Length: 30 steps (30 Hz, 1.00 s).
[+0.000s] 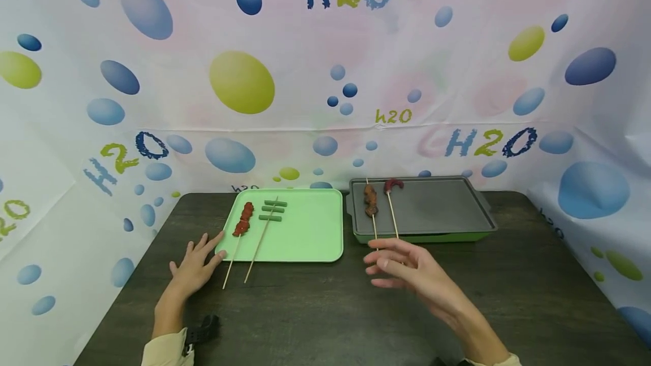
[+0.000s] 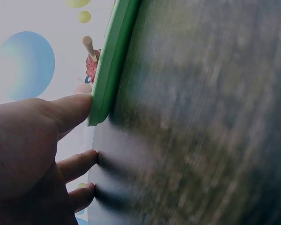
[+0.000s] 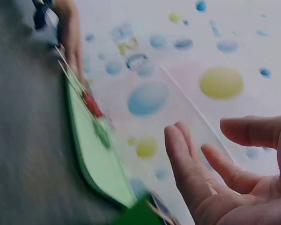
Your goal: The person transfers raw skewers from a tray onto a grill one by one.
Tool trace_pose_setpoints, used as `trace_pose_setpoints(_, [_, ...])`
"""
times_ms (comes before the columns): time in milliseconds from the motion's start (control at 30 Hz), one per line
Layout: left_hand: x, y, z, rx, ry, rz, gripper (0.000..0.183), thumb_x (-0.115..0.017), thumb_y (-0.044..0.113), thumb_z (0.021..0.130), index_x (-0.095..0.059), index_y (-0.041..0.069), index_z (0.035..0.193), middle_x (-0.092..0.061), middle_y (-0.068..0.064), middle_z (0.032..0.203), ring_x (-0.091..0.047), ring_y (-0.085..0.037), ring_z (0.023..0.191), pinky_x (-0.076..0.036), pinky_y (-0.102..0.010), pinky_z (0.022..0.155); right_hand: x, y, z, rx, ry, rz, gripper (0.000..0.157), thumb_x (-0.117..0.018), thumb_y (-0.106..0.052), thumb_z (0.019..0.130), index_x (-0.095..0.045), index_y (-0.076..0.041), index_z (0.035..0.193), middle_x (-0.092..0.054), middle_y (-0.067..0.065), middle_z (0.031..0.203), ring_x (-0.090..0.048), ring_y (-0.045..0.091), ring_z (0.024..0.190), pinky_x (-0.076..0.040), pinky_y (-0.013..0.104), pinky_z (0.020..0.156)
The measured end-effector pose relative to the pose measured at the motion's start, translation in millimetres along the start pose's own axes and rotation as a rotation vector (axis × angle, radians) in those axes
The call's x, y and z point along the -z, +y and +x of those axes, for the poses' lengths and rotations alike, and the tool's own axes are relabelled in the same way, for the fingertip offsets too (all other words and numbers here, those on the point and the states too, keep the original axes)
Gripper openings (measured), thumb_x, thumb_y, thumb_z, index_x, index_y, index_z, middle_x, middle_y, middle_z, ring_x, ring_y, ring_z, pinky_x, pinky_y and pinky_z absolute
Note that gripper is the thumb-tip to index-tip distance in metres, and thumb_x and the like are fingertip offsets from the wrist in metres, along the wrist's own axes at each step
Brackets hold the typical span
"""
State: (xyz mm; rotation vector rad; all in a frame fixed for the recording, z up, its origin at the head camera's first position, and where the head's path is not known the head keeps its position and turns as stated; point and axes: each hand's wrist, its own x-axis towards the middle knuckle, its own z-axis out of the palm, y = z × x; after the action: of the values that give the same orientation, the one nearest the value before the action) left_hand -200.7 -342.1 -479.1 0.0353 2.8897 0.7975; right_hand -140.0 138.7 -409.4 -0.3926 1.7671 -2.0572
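My left hand (image 1: 192, 270) rests at the near left corner of a light green tray (image 1: 310, 230), its fingers spread and touching the rim. In the left wrist view the thumb (image 2: 77, 110) presses the tray's edge. On the tray lie a skewer of red meat chunks (image 1: 244, 220) and one with green pieces (image 1: 273, 210), their sticks jutting over the near rim. My right hand (image 1: 414, 270) hovers, fingers loosely bent and holding nothing, by the stick ends of a brown meat skewer (image 1: 370, 201) and a skewer with a curled dark red piece (image 1: 393, 186).
Those two skewers lie at the left of a grey grill plate (image 1: 442, 202) with a green base, just right of the tray. Both stand on a dark wooden table (image 1: 315, 315). Behind the table hangs a white sheet (image 1: 305, 44) with coloured spots.
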Motion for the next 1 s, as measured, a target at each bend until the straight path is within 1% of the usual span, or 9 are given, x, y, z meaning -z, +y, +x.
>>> trace_pose_setpoints(33, [0.0,-0.3,-0.1,0.002,0.0,0.001,0.066,-0.048,0.045,0.109,-0.03,0.012,0.163,-0.01,-0.035,0.164,0.002,-0.066,0.145,0.007,-0.09,0.096,-7.2,3,2,-0.003,-0.024,0.006,0.049,-0.061,-0.013,0.105,-0.046,0.006,0.147,-0.066,0.019,0.128,-0.067,0.033,0.116,-0.054,0.049,0.097])
trace_pose_setpoints(133, [0.2,-1.7,-0.3,0.007,-0.002,0.005,0.066,-0.047,0.045,0.109,-0.029,0.012,0.163,-0.01,-0.035,0.164,0.002,-0.065,0.145,0.007,-0.09,0.096,-28.3,12,8,-0.036,-0.063,0.025,0.051,-0.062,-0.012,0.104,-0.044,0.003,0.15,-0.064,0.02,0.131,-0.065,0.036,0.12,-0.054,0.047,0.098])
trace_pose_setpoints(233, [1.1,-3.1,-0.9,0.01,-0.002,0.005,0.066,-0.047,0.046,0.109,-0.029,0.013,0.163,-0.01,-0.035,0.164,0.002,-0.065,0.145,0.007,-0.09,0.096,-47.6,23,16,-0.082,-0.07,0.053,0.054,-0.063,-0.012,0.103,-0.043,0.0,0.152,-0.063,0.02,0.133,-0.063,0.036,0.123,-0.055,0.045,0.097])
trace_pose_setpoints(433, [2.2,-7.9,-3.0,0.014,-0.002,0.007,0.067,-0.048,0.045,0.108,-0.028,0.012,0.163,-0.009,-0.036,0.163,0.002,-0.067,0.144,0.007,-0.09,0.095,-79.0,48,41,-0.145,-0.082,0.151,0.057,-0.061,-0.009,0.103,-0.04,-0.001,0.155,-0.061,0.024,0.136,-0.062,0.038,0.125,-0.055,0.044,0.096])
trace_pose_setpoints(567, [2.8,-9.4,-2.5,0.003,0.002,0.001,0.067,-0.048,0.046,0.109,-0.028,0.012,0.163,-0.009,-0.037,0.163,0.003,-0.067,0.144,0.008,-0.09,0.095,-95.1,60,58,-0.169,-0.082,0.212,0.061,-0.061,-0.008,0.104,-0.034,-0.001,0.158,-0.06,0.025,0.138,-0.061,0.038,0.125,-0.055,0.045,0.097])
trace_pose_setpoints(733, [3.4,-8.0,-1.9,0.003,-0.003,0.007,0.067,-0.047,0.047,0.109,-0.028,0.012,0.163,-0.008,-0.037,0.163,0.003,-0.067,0.144,0.007,-0.091,0.095,-112.0,68,79,-0.191,-0.086,0.3,0.064,-0.061,-0.008,0.103,-0.032,-0.003,0.16,-0.057,0.026,0.141,-0.061,0.037,0.126,-0.053,0.048,0.1])
trace_pose_setpoints(867, [2.5,-4.9,-0.8,0.012,-0.015,0.017,0.067,-0.046,0.047,0.109,-0.027,0.012,0.163,-0.008,-0.037,0.163,0.003,-0.067,0.144,0.006,-0.09,0.095,-122.2,74,94,-0.202,-0.093,0.363,0.064,-0.061,-0.009,0.103,-0.031,-0.004,0.16,-0.053,0.028,0.145,-0.059,0.038,0.128,-0.051,0.048,0.103])
trace_pose_setpoints(1000, [1.1,-1.1,0.6,0.016,-0.022,0.019,0.067,-0.046,0.046,0.109,-0.027,0.012,0.163,-0.008,-0.036,0.163,0.003,-0.066,0.145,0.006,-0.09,0.096,-130.2,79,108,-0.238,-0.078,0.419,0.065,-0.06,-0.008,0.103,-0.031,-0.003,0.161,-0.052,0.03,0.145,-0.058,0.039,0.129,-0.05,0.047,0.105])
